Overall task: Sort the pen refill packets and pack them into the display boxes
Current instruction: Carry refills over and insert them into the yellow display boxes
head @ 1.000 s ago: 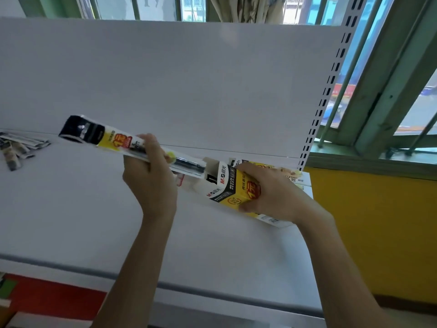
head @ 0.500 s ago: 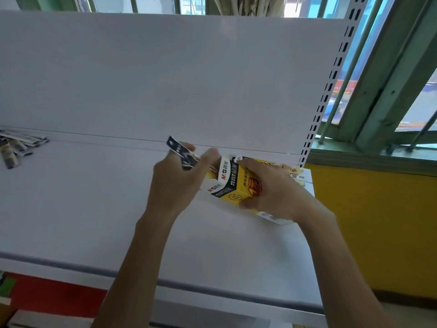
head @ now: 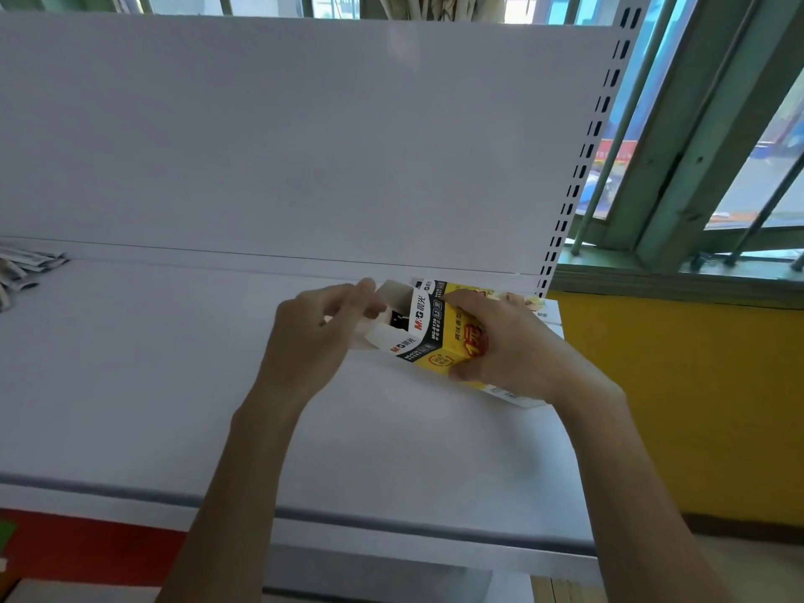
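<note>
A yellow and black display box (head: 439,341) lies tilted near the back right of the white shelf (head: 174,385). My right hand (head: 517,350) grips it around the middle. My left hand (head: 313,337) is at the box's open left end, where thumb and forefinger curl onto the white end flaps (head: 391,293). A dark tip of a pen refill packet (head: 398,317) shows inside the opening; the remainder is hidden in the box. Several loose refill packets (head: 26,265) lie in a heap at the far left of the shelf.
Another yellow box (head: 522,303) lies behind my right hand against the white back panel (head: 304,145). A slotted upright (head: 581,167) ends the shelf on the right, with a window and a yellow wall beyond. The shelf's front edge (head: 304,513) runs below my forearms.
My left hand carried a long refill packet rightward and slid it into the box's open end. The packet is now almost wholly inside. My right hand kept its grip on the box.
</note>
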Demonstrator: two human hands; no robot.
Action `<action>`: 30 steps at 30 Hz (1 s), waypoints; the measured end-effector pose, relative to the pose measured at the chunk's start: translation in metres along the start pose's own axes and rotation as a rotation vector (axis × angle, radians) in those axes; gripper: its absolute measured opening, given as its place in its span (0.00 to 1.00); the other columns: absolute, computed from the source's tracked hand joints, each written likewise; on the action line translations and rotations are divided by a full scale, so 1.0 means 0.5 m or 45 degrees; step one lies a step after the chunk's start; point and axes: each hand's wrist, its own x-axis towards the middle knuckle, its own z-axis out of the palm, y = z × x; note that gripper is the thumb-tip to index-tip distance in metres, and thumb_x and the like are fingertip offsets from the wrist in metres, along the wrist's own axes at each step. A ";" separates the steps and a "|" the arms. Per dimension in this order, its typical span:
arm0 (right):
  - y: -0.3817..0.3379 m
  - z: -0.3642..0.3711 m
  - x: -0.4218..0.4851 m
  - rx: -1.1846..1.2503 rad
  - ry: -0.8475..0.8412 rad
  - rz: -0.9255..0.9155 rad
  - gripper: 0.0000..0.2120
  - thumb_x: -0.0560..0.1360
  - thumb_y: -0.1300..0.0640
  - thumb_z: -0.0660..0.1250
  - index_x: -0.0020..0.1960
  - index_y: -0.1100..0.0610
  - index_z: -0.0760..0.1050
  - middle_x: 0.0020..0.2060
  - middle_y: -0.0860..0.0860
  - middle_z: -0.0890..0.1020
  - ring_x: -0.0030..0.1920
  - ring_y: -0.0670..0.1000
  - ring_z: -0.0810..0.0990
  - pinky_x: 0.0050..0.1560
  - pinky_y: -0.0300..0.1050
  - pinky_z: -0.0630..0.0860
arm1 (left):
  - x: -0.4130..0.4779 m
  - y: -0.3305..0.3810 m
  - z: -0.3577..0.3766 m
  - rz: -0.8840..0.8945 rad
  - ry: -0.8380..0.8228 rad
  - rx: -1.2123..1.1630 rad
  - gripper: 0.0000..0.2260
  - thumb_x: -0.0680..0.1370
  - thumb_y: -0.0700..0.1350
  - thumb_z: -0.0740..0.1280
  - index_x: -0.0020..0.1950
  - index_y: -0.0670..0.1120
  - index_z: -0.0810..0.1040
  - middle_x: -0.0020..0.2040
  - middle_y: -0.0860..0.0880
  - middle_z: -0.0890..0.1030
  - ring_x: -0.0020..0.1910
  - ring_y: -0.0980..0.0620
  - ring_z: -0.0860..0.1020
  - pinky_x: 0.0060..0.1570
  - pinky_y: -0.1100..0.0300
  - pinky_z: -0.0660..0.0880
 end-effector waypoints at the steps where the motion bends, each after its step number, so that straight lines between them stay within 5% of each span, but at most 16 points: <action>1: 0.002 0.001 0.000 -0.005 -0.006 0.006 0.34 0.66 0.58 0.74 0.68 0.47 0.64 0.45 0.41 0.72 0.49 0.46 0.68 0.42 0.37 0.66 | -0.001 0.002 0.003 -0.051 -0.102 -0.060 0.17 0.80 0.51 0.57 0.37 0.54 0.81 0.26 0.64 0.77 0.31 0.69 0.74 0.32 0.76 0.66; 4: 0.012 0.009 0.002 -0.052 -0.047 0.057 0.36 0.67 0.60 0.73 0.70 0.48 0.63 0.58 0.48 0.74 0.55 0.48 0.71 0.52 0.40 0.68 | -0.009 -0.005 0.022 -0.144 -0.344 -0.099 0.17 0.80 0.53 0.55 0.39 0.54 0.81 0.31 0.63 0.79 0.34 0.67 0.75 0.35 0.74 0.68; 8: 0.038 0.037 0.010 -0.161 -0.066 0.101 0.36 0.67 0.61 0.71 0.71 0.49 0.61 0.63 0.50 0.69 0.65 0.52 0.65 0.61 0.45 0.66 | -0.015 -0.049 0.035 -0.059 -0.236 0.098 0.11 0.77 0.53 0.61 0.43 0.51 0.81 0.45 0.52 0.81 0.42 0.59 0.76 0.41 0.63 0.69; 13: 0.030 0.052 0.028 -0.123 0.004 0.096 0.39 0.66 0.56 0.74 0.72 0.49 0.59 0.69 0.49 0.65 0.70 0.52 0.58 0.65 0.46 0.61 | -0.046 -0.094 0.006 -0.050 -0.176 0.321 0.05 0.77 0.49 0.64 0.48 0.53 0.79 0.51 0.52 0.80 0.49 0.55 0.76 0.52 0.55 0.73; 17: -0.043 0.090 0.065 0.167 0.193 -0.205 0.23 0.71 0.56 0.71 0.65 0.53 0.70 0.59 0.49 0.74 0.59 0.47 0.71 0.56 0.35 0.65 | -0.089 -0.116 -0.057 -0.098 0.021 0.409 0.10 0.77 0.46 0.64 0.57 0.49 0.78 0.57 0.52 0.78 0.56 0.53 0.74 0.61 0.57 0.69; 20: -0.130 0.149 0.108 0.322 0.256 -0.356 0.16 0.72 0.56 0.69 0.59 0.55 0.74 0.51 0.48 0.78 0.47 0.44 0.75 0.49 0.35 0.70 | -0.135 -0.135 -0.135 -0.164 0.193 0.532 0.11 0.77 0.45 0.64 0.59 0.48 0.78 0.57 0.50 0.77 0.56 0.51 0.73 0.57 0.62 0.67; 30: -0.529 0.411 0.171 0.527 0.073 -0.797 0.15 0.73 0.55 0.68 0.60 0.55 0.74 0.48 0.47 0.79 0.44 0.46 0.77 0.47 0.47 0.77 | -0.296 -0.223 -0.480 -0.397 0.680 0.993 0.11 0.77 0.44 0.64 0.58 0.46 0.78 0.57 0.49 0.77 0.58 0.50 0.72 0.55 0.61 0.64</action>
